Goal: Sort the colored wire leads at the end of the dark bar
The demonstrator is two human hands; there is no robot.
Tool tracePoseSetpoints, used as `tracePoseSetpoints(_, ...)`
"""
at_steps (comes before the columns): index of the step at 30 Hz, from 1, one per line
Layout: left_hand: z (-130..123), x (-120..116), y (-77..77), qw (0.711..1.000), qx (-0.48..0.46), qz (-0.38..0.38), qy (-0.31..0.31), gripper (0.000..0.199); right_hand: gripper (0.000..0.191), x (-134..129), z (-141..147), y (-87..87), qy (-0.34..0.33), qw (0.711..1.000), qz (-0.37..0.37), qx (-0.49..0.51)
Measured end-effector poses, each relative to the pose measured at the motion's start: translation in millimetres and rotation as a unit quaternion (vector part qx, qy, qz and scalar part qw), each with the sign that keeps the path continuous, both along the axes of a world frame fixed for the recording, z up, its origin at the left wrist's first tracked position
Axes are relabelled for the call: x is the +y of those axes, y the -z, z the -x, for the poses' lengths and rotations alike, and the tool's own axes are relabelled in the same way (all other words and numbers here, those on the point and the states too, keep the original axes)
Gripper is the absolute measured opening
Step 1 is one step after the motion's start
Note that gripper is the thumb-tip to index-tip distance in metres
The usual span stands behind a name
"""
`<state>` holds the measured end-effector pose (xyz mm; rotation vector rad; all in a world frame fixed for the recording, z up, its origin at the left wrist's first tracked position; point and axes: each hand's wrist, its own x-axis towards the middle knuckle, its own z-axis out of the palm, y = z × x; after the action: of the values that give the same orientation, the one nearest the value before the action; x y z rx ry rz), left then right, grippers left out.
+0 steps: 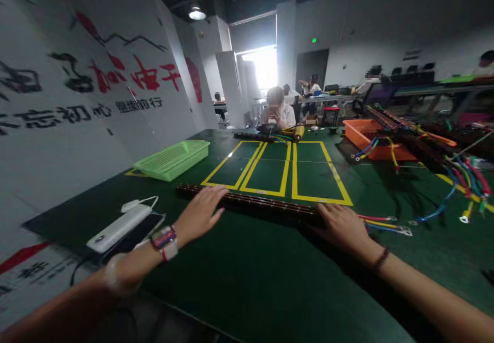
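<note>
A long dark wire harness [270, 205] lies across the green table in front of me, its covering brown-black with thin lighter lines. Red, yellow and blue wires with metal ring terminals [403, 230] come out of its right end. My left hand [203, 211] rests over the left part of the harness, fingers stretched out and thumb apart. Around the right end my right hand [341, 224] is closed, with its fingers curled over the top. The underside of that grip is hidden.
Yellow tape rectangles [266, 191] mark the green table [247, 271]. A light green basket [173, 160] stands at left, near a white power bank-like device [119, 224]. An orange basket [363, 134] and several harnesses [417, 142] lie at right. A person [280, 114] sits opposite.
</note>
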<state>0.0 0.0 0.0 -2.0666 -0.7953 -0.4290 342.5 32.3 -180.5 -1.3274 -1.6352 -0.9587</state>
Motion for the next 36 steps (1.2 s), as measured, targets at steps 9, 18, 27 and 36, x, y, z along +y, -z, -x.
tracePoseSetpoints(9, -106, -59, 103.3, 0.929, 0.058, 0.334, 0.149, 0.039, 0.045, -7, 62, -28.1, -0.006, 1.0, 0.024, 0.0)
tracePoseSetpoints(18, -155, -48, 159.0, 0.801, 0.066, 0.556, 0.211, 0.04, 0.036, -15, 58, -38.1, -0.148, 0.989, 0.017, -0.004)
tracePoseSetpoints(27, -200, -29, 162.8, 0.569, -0.182, 0.78, 0.186, 0.021, 0.04, -24, -59, -2.2, -0.345, 0.883, 0.225, 0.225)
tracePoseSetpoints(36, -227, -12, 171.7, 0.315, -0.358, 0.866, 0.153, 0.028, 0.038, -15, -51, 15.7, -0.308, 0.886, 0.273, 0.213)
